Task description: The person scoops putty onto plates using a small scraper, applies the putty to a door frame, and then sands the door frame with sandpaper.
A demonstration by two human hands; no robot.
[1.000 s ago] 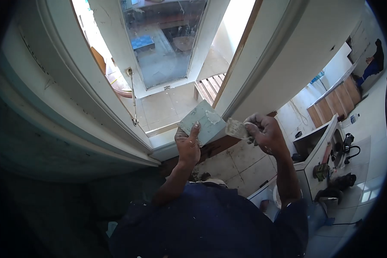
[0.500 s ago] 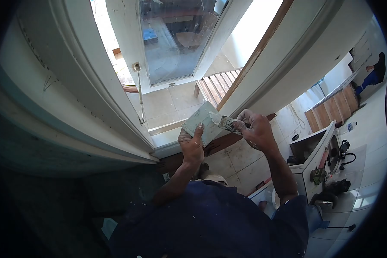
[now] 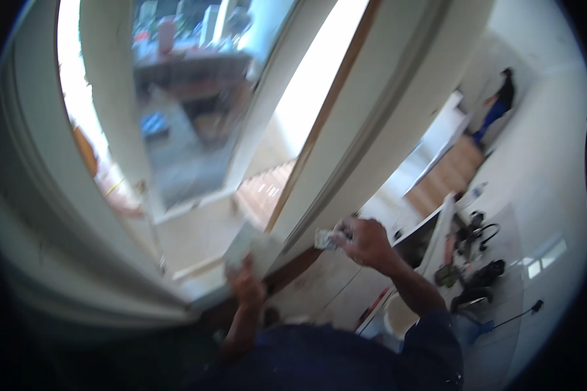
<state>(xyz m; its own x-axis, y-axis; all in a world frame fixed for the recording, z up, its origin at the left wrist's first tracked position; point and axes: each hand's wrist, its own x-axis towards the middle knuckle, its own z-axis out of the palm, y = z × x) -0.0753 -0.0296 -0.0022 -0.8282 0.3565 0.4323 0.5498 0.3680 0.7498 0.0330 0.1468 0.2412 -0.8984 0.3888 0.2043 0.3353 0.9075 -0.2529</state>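
My left hand (image 3: 248,287) grips a pale, flat rectangular board (image 3: 251,247) near its lower edge, thumb on top. Motion smears the board, so the putty on it is hard to make out. To the right, my right hand (image 3: 366,242) pinches a small putty knife (image 3: 324,239), its blade coated with whitish stuff and pointing left. A gap separates the knife from the board. Both hands are in front of the white door frame (image 3: 346,153), whose edge shows bare brown wood.
A glazed casement (image 3: 192,150) stands open ahead, with a slatted wooden bench (image 3: 267,188) beyond. At right are a bucket (image 3: 399,316), power tools (image 3: 479,280) on a work surface, and a wooden cabinet (image 3: 447,176). Another person (image 3: 497,104) stands far off at upper right.
The putty knife has come off the board, and my hands have moved apart. My view has swung up and right, blurring the picture; the board now appears lower and further left.
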